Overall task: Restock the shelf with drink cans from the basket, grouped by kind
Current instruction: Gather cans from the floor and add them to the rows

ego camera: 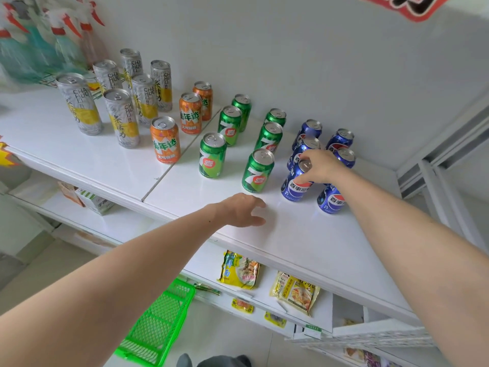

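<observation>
**Blue Pepsi can: tip risk in a tight cluster**

Blue aluminium Pepsi can (295,181) is standing at the front of the blue group on the white shelf board (304,234), right hand (321,165) pinching its rim from above. Neighbouring blue cans (330,198) are sitting very close; a sideways nudge is likely knocking them over. Left hand (242,210) is hovering spread, holding nothing. Green plastic basket (156,324) is sitting below; contents unclear.

White wall (317,49), pale tiled floor (225,337)

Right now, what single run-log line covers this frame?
right hand: grips blue can on shelf | left hand: open, holds nothing | green basket: on the floor below
</observation>
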Demonstrator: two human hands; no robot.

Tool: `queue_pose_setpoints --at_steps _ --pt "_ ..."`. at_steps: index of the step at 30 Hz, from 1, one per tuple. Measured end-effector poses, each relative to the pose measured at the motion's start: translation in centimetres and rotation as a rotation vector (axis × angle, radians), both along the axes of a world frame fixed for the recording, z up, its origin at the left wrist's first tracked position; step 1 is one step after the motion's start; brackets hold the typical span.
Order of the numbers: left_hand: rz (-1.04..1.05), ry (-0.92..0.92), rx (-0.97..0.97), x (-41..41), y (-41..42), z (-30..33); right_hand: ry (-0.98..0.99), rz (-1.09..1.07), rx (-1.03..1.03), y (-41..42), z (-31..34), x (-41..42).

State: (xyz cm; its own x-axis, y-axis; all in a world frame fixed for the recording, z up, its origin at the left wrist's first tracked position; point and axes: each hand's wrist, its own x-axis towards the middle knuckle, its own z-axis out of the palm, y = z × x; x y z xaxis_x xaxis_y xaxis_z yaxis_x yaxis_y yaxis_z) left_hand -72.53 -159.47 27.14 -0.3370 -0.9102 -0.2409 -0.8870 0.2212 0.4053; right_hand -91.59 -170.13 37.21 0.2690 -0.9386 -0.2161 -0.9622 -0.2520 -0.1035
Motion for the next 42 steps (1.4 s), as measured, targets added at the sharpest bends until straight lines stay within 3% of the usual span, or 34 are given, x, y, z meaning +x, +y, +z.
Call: queue_pose_setpoints --at_steps 17,21,26,33,42 --pt "0.092 -0.118 0.004 -3.1 -0.7 0.3 -0.01 0.096 -0.009 0.8 -0.3 -1.6" --pt "0.075 -0.051 -0.059 -4.3 -0.8 0.4 -0.075 0.021 -0.017 0.1 1.7 -4.2" --pt "-0.025 -0.002 -0.045 -7.8 -0.9 0.4 0.011 -0.121 0.028 -0.5 2.2 -9.4" --pt "-0.05 -0.061 0.019 -10.5 -1.4 0.1 -0.161 -0.121 -0.005 -1.0 -1.5 -11.6" --pt "-0.026 -0.098 0.032 -10.6 -1.3 -0.2 -0.148 -0.085 0.008 -0.5 -1.2 -12.1"
